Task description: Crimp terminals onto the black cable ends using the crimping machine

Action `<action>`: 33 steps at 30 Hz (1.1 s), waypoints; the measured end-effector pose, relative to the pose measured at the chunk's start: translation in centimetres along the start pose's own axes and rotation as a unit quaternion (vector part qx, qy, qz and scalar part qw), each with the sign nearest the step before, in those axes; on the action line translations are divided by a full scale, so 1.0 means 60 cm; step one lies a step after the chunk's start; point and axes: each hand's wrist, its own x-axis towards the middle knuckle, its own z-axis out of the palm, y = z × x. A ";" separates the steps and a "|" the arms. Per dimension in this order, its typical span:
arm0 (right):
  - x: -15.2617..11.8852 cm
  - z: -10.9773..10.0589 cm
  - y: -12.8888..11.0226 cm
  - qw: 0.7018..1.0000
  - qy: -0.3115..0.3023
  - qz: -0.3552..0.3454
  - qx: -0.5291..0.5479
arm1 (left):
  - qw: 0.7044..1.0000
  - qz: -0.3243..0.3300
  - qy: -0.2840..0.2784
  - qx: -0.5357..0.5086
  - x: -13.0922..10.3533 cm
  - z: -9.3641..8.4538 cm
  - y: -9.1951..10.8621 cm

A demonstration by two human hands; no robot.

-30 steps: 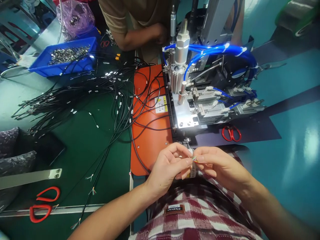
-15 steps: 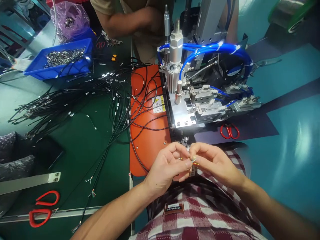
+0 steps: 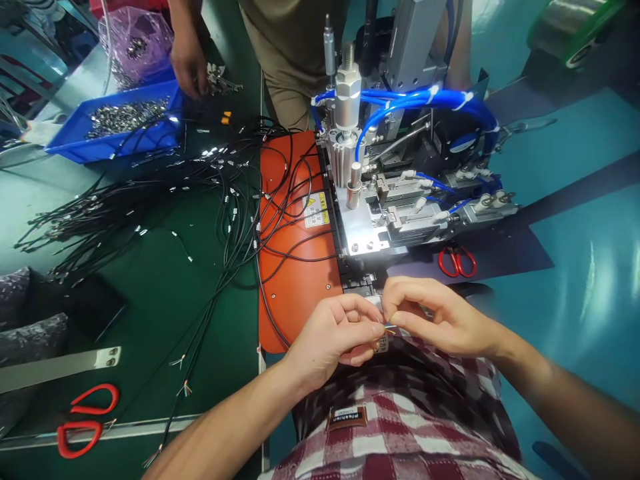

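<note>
Thin coloured wire ends (image 3: 389, 327) sit pinched between my two hands at the near edge of the counter (image 3: 150, 293), just in front of the orange plate (image 3: 295, 267). My left hand (image 3: 333, 337) closes thumb and forefinger on the wires from the left; my right hand (image 3: 435, 317) nips their tips from the right, its fingers curled narrow. Directly beyond, the metal press machine (image 3: 380, 213) with blue hoses (image 3: 425, 100) stands at the plate's right edge, small red scissors (image 3: 456, 261) beside it. Black cables (image 3: 150, 207) sprawl across the green left half of the counter. At the far left corner, another person's hand (image 3: 189, 63) reaches by the blue tray (image 3: 120, 127). Large red scissors (image 3: 85, 417) lie at the near left corner.
</note>
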 end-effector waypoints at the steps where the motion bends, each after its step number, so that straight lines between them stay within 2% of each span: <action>1: -0.003 0.004 0.002 1.000 0.008 0.014 0.015 | 1.000 0.007 0.006 -0.003 0.000 0.001 0.000; 5: -0.011 0.024 0.011 0.993 0.054 0.064 0.087 | 0.999 0.035 0.027 -0.010 -0.001 0.003 -0.002; 7: -0.010 0.027 0.011 0.993 0.059 0.063 0.084 | 1.000 0.021 0.019 -0.008 -0.001 0.004 -0.001; 9: -0.005 0.020 0.006 0.998 0.041 0.036 0.045 | 1.000 -0.006 0.015 0.001 -0.001 0.004 0.000; 12: 0.006 -0.002 -0.004 0.999 -0.018 -0.012 -0.033 | 0.999 -0.034 0.023 0.022 0.000 0.003 0.002; 15: 0.017 -0.019 -0.013 0.993 -0.071 -0.049 -0.084 | 0.998 -0.042 0.026 0.034 0.000 0.003 0.002; 17: 0.021 -0.022 -0.016 0.990 -0.084 -0.056 -0.103 | 0.998 -0.031 0.038 0.040 0.000 0.005 0.000; 19: 0.021 -0.016 -0.014 0.993 -0.059 -0.034 -0.096 | 0.997 -0.008 0.062 0.042 0.000 0.007 0.000; 22: 0.010 0.005 -0.007 0.997 0.062 0.037 -0.039 | 0.995 0.024 0.095 0.024 -0.001 0.010 0.001; 25: -0.008 0.028 0.003 0.979 0.161 0.120 0.029 | 0.993 0.038 0.115 0.004 0.000 0.012 0.003; 28: -0.020 0.047 0.006 0.967 0.190 0.155 0.067 | 0.991 0.045 0.122 0.012 0.001 0.013 0.002; 33: -0.019 0.067 -0.004 0.964 0.206 0.146 0.082 | 0.988 0.074 0.129 0.036 0.000 0.014 -0.003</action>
